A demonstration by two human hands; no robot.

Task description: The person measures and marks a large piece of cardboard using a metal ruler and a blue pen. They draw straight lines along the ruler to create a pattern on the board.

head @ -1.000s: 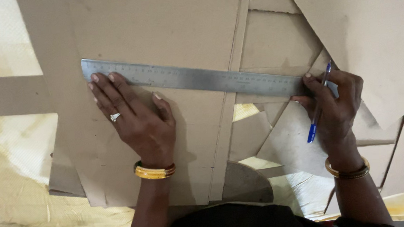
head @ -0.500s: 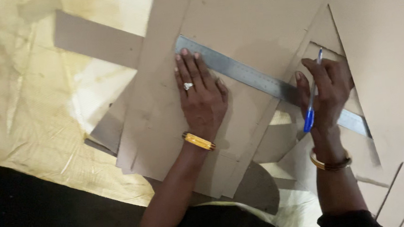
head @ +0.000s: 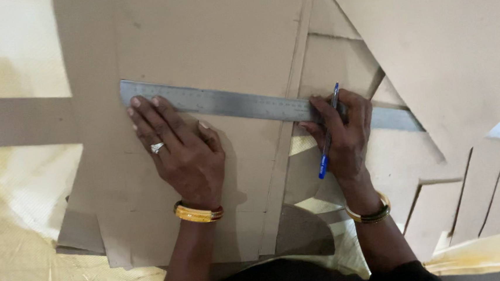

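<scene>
Centrally, a long steel ruler (head: pixel 247 104) lies flat across a big sheet of brown cardboard (head: pixel 207 38), running from the upper left down slightly toward the right. Its metal is dull grey and smooth, with fine graduation marks along the edge, and its right end passes under the right hand and onto further cardboard pieces. The left hand (head: pixel 177 154) is spread flat, fingers fanned and pressing on the ruler's lower edge near its left end; a ring sits on one finger and a gold bangle (head: pixel 199 213) circles the wrist. The right hand (head: pixel 343 134) is closed around a blue pen (head: pixel 327 135), whose tip points up at the ruler's lower edge, while the fingers also rest on the metal. A second bangle (head: pixel 371 213) is on that wrist. Around them lie matte, stiff cardboard offcuts (head: pixel 449 56) in angular strips and triangles, overlapping. Beneath is a pale yellow woven cloth (head: pixel 16 233), wrinkled, covering the surface.
</scene>
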